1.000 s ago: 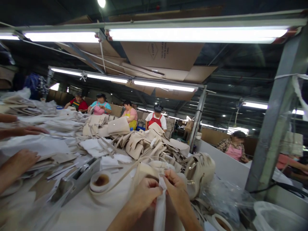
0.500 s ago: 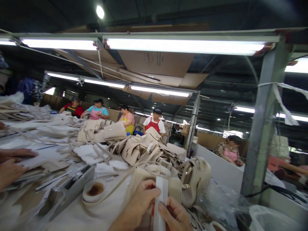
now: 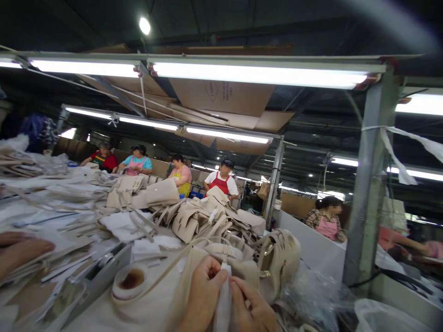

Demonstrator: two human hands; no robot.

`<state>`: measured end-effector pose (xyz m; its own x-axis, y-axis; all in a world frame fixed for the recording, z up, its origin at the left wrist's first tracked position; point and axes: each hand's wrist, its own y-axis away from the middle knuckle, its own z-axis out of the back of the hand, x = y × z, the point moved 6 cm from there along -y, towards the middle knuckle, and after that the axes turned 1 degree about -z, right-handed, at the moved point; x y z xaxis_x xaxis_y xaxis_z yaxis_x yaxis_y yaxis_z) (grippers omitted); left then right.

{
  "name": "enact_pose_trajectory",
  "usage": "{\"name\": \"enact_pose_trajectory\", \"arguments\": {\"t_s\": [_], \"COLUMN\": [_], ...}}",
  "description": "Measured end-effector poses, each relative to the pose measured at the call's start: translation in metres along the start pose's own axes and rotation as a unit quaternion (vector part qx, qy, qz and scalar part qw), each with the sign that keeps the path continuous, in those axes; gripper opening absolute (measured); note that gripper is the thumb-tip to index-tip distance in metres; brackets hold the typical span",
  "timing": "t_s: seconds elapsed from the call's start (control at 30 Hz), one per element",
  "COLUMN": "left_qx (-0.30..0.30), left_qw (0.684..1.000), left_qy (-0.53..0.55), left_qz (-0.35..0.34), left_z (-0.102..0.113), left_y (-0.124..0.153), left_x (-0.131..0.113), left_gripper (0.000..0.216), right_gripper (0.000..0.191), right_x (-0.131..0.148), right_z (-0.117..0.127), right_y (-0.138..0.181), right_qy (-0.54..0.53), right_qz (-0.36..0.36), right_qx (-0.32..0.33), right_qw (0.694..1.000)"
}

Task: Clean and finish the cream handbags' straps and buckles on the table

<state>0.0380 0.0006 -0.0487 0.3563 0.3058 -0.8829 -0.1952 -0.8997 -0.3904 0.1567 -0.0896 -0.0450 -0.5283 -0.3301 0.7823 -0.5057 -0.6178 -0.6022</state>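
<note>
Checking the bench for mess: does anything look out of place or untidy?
Nothing damaged. Both hands pinch a white strip over a beige bag; more bags lie heaped askew, straps tangled.

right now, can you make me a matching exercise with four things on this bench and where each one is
Things:
1. white strip
2. tape roll
3. beige bag
4. co-worker's hand

Places:
A. flat on the bench, left of the person's hands
B. far left edge, resting on stacked pieces
C. pinched between the left hand and right hand
D. just right of the hands, metal hardware showing

Pairs: 1-C, 2-A, 3-D, 4-B
</note>
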Motion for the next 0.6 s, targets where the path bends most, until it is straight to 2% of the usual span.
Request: {"name": "enact_pose_trajectory", "arguments": {"t_s": [0.13, 0.23, 0.33, 0.4, 0.53, 0.6], "left_qx": [-0.018, -0.001, 0.014, 0.003, 0.028, 0.036], "left_qw": [0.999, 0.999, 0.991, 0.979, 0.949, 0.942], "left_qy": [-0.020, 0.036, 0.124, 0.178, 0.222, 0.239], "left_qz": [-0.028, -0.003, 0.050, 0.101, 0.223, 0.233], "left_z": [0.003, 0.001, -0.003, -0.004, -0.010, -0.011], "left_y": [0.004, 0.006, 0.007, 0.007, 0.014, 0.017], "left_x": [-0.001, 0.004, 0.013, 0.021, 0.032, 0.029], "left_gripper": [0.021, 0.026, 0.032, 0.038, 0.042, 0.040], "right_gripper": [0.028, 0.038, 0.038, 0.030, 0.022, 0.023], "right_x": [-0.008, -0.015, -0.019, -0.019, -0.017, -0.013], "right_z": [-0.014, -0.033, -0.052, -0.059, -0.063, -0.061], "right_y": [-0.010, -0.017, -0.015, -0.012, -0.006, -0.005], "right_qy": [-0.047, -0.169, -0.348, -0.418, -0.470, -0.465], "right_qz": [-0.076, -0.148, -0.219, -0.226, -0.222, -0.227], "right_qx": [0.027, 0.100, 0.164, 0.179, 0.199, 0.194], "right_qw": [0.996, 0.969, 0.897, 0.862, 0.831, 0.834]}}
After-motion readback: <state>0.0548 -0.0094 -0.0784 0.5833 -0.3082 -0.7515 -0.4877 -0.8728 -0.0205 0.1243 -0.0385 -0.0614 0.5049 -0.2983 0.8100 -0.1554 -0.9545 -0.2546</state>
